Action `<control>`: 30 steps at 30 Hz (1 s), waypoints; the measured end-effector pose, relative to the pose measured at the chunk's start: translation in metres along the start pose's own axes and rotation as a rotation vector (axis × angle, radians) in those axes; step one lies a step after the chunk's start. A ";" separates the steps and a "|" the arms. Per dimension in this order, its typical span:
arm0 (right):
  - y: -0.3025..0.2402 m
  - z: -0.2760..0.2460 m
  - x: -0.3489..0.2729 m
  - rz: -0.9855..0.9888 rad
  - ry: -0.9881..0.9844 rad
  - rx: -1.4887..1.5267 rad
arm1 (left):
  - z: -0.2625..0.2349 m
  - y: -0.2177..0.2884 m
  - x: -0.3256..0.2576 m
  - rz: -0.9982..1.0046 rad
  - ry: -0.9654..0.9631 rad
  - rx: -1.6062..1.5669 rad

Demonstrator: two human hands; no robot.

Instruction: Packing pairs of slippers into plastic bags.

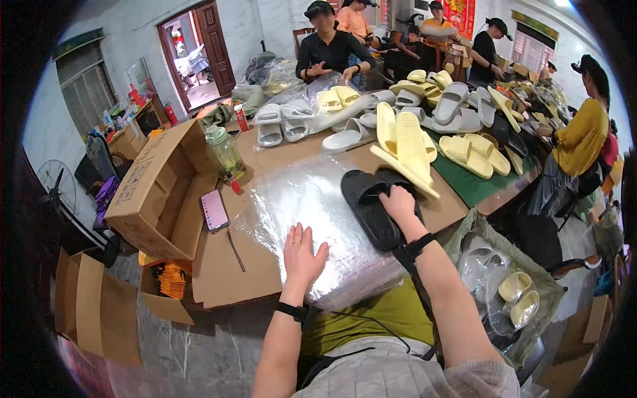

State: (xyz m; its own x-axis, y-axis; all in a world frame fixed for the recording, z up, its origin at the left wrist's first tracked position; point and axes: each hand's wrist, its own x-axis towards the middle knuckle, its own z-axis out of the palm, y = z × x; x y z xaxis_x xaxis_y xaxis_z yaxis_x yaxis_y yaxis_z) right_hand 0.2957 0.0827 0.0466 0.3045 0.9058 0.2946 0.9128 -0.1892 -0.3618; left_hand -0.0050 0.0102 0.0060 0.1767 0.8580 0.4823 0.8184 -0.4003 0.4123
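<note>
My left hand point(304, 259) lies with its fingers stretched out on a stack of clear plastic bags point(285, 192) at the table's near edge. Just right of it, a pair of black slide slippers point(371, 215) rests partly over the bags. My right hand point(399, 205) is closed at the strap of the right black slipper, its fingertips partly hidden. Beyond that hand, yellow slide slippers point(408, 142) are piled with their soles leaning toward me. A single grey slipper point(348, 138) lies farther back, left of the yellow ones.
An open cardboard box point(149, 192) lies on its side at the left, near a phone point(214, 209) and a glass jar point(225, 154). At the right, a lined sack point(458, 242) holds bagged slippers. Opposite, a person in black point(332, 53) handles plastic; several others work farther back.
</note>
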 end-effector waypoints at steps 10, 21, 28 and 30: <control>0.022 -0.027 -0.101 -0.151 0.007 0.180 | -0.018 -0.012 0.010 -0.072 -0.274 -0.093; 0.109 -0.062 -0.176 0.031 0.121 0.876 | -0.044 0.010 0.021 -0.022 -0.551 0.080; 0.104 -0.109 -0.185 0.105 -0.008 0.953 | -0.041 0.031 -0.003 0.115 -0.316 -0.024; 0.102 -0.106 -0.187 0.064 0.016 0.929 | -0.042 0.033 -0.005 0.149 -0.309 -0.020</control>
State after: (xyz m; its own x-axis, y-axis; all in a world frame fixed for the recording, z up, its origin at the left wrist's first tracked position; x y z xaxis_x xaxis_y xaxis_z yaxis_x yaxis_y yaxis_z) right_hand 0.3607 -0.1464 0.0486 0.3567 0.8975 0.2595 0.3123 0.1473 -0.9385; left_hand -0.0020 -0.0203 0.0497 0.4535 0.8451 0.2830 0.7608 -0.5325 0.3709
